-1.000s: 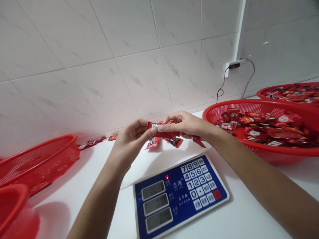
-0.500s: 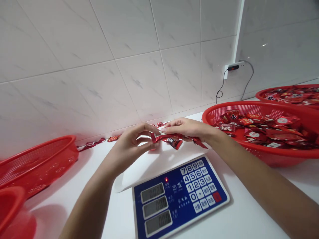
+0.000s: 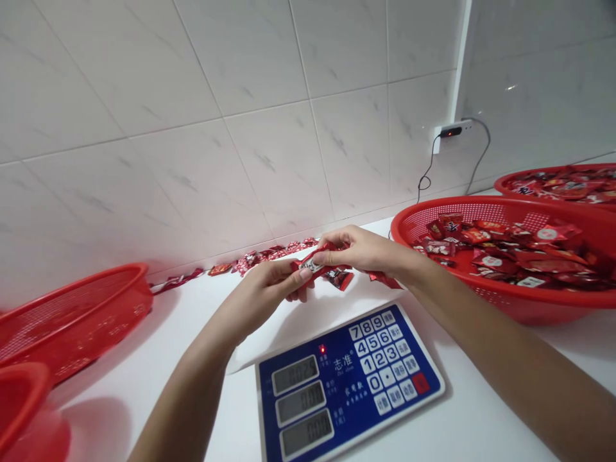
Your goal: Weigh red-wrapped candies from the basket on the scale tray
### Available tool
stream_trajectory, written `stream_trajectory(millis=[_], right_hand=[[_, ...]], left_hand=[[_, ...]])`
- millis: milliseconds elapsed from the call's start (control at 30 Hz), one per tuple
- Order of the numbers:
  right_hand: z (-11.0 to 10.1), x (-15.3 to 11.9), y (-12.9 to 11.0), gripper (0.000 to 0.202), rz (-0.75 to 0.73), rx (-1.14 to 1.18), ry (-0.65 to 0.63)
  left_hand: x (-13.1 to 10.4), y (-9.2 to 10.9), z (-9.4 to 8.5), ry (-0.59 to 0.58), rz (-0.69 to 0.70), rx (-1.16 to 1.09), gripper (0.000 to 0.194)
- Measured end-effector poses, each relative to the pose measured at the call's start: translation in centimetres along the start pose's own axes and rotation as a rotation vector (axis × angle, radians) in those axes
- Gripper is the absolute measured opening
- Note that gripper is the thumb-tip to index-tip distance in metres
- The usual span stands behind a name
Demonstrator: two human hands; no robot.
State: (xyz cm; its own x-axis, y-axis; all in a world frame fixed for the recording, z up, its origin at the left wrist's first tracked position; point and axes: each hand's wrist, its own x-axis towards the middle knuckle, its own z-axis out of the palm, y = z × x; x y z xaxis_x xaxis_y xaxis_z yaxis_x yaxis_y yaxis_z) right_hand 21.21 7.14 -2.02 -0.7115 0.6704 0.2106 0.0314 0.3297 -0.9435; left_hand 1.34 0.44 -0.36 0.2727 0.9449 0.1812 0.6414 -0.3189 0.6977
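Above the white pan [image 3: 283, 321] of a digital scale [image 3: 346, 378], my two hands hold one red snack packet [image 3: 310, 263] between them. My left hand [image 3: 283, 279] pinches its left end with thumb and fingers. At the other end, my right hand [image 3: 349, 249] grips it with the thumb on top. Below the hands, a dark red packet [image 3: 339, 278] lies on the pan. Another red packet [image 3: 385, 280] is under my right wrist, near the pan's right edge. The scale's blue panel carries number keys and three small displays.
Along the tiled wall [image 3: 192, 128] lies a row of red packets [image 3: 269, 255]. A red basket [image 3: 505, 282] of packets stands on the right, with another filled basket [image 3: 568, 183] behind it. Two red baskets [image 3: 72, 295] are at left. A cable hangs from a wall socket [image 3: 450, 132].
My left hand has turned and closed on the packet's left end, its thumb now on the near face. The packet's printed face now tilts towards me, and more of the row by the wall shows.
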Motion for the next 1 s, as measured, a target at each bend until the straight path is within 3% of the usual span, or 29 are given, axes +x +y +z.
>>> stream_trajectory(millis=[300,533,600,767,900,1000], right_hand=[[0.1,-0.6,-0.9,0.021,0.014,-0.076,0.034],[0.0,-0.1,-0.1,0.027,0.005,0.021,0.02],[-0.6,-0.1,0.0,0.03,0.029,-0.053,0.022],[-2.2,-0.4,-0.9,0.026,0.148,-0.165,0.176],[-2.0,-0.6,-1.6,0.032,0.129,-0.106,0.203],[-1.4,-0.7,-1.8,0.038,0.085,-0.101,0.226]], left_hand=[[0.1,0.0,0.0,0.005,-0.01,0.065,0.044],[-0.3,0.5,-0.4,0.021,-0.089,0.085,0.043],[-0.6,0.7,-0.9,0.002,-0.123,0.196,0.044],[-1.0,0.8,-1.6,-0.132,-0.2,0.363,0.045],[-0.5,0.6,-0.9,-0.191,-0.189,0.431,0.038],[0.1,0.1,-0.1,-0.172,-0.204,0.47,0.036]])
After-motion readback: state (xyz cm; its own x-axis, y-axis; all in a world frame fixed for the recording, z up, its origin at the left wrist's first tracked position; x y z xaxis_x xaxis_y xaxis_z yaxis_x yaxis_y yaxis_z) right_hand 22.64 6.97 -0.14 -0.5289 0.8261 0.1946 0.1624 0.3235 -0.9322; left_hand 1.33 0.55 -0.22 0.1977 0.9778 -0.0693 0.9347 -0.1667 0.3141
